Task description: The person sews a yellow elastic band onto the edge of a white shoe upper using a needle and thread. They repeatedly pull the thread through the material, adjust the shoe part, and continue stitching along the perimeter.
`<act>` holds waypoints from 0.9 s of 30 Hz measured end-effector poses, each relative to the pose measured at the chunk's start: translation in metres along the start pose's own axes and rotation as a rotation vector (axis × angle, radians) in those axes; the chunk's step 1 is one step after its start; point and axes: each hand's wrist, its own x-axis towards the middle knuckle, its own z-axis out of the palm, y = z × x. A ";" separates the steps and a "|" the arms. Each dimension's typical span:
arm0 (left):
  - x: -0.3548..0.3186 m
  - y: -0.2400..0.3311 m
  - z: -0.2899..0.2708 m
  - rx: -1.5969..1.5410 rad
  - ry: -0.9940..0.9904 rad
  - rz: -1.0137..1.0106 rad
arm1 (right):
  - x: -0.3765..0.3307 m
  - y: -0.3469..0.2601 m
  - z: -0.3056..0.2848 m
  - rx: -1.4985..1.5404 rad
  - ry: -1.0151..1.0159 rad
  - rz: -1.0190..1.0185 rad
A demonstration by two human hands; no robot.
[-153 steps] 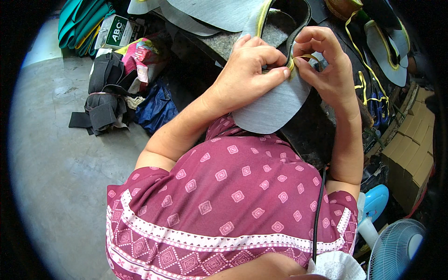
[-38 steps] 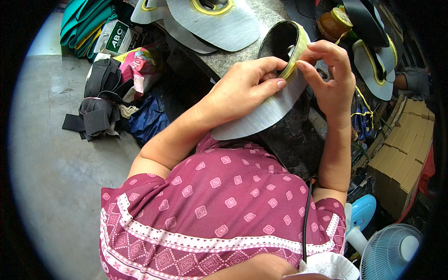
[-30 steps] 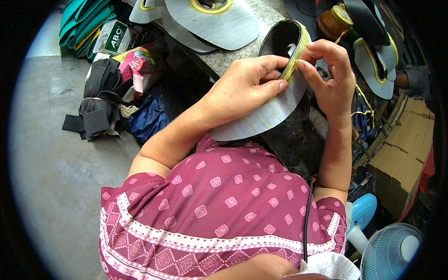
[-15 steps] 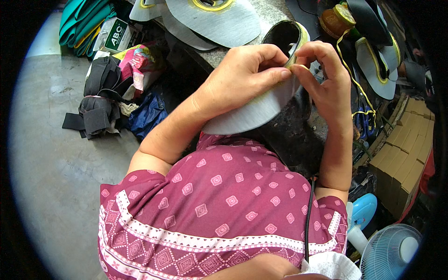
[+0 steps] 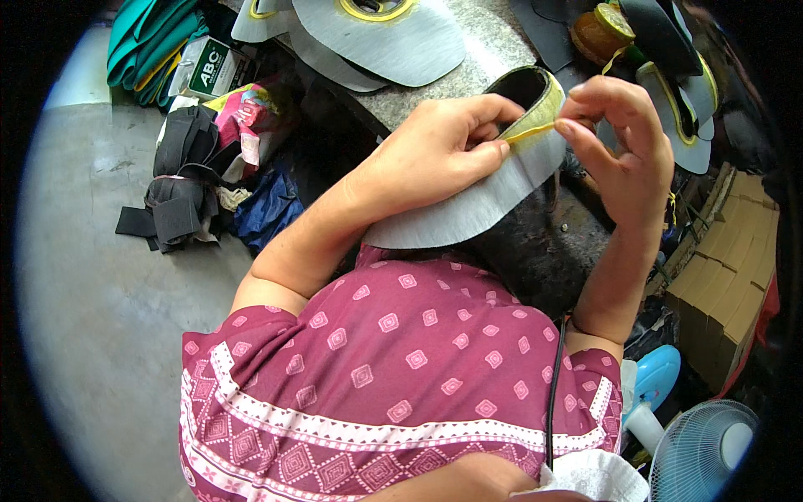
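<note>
A grey, sheet-like shoe upper (image 5: 481, 209) is bent up in front of me, its dark-lined opening edged with yellowish glue. My left hand (image 5: 456, 142) pinches the upper at the rim of that opening, thumb outside and fingers reaching in. Along the rim, a narrow yellow strip (image 5: 533, 131) runs from my left thumb to my right hand (image 5: 619, 142). There the thumb and forefinger close on the strip, close beside the upper; the fingertips partly hide it.
More grey uppers (image 5: 410, 42) lie on the stone-topped bench (image 5: 493, 42). A brown glue pot (image 5: 598, 38) stands at far right beside dark pieces. Cardboard stacks (image 5: 723, 259) and a fan (image 5: 703, 452) are at right. Black strip bundles (image 5: 180, 176) lie at left.
My right hand has moved right, away from my left thumb, with the yellow strip now stretched between them. The upper has tilted and its opening has come lower.
</note>
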 end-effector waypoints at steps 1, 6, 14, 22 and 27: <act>0.000 0.000 0.001 -0.012 0.017 0.034 | 0.000 0.003 0.002 0.008 0.023 0.025; -0.002 0.005 0.005 -0.019 0.014 0.026 | -0.004 0.012 0.008 0.102 0.084 0.146; -0.004 0.005 0.010 0.110 0.029 0.035 | -0.006 0.006 0.010 0.139 0.069 0.082; -0.007 0.003 0.011 0.091 0.034 0.073 | -0.004 0.012 0.018 0.064 0.092 0.164; -0.008 -0.003 0.012 -0.051 0.015 0.039 | -0.005 0.009 0.019 -0.012 0.105 0.128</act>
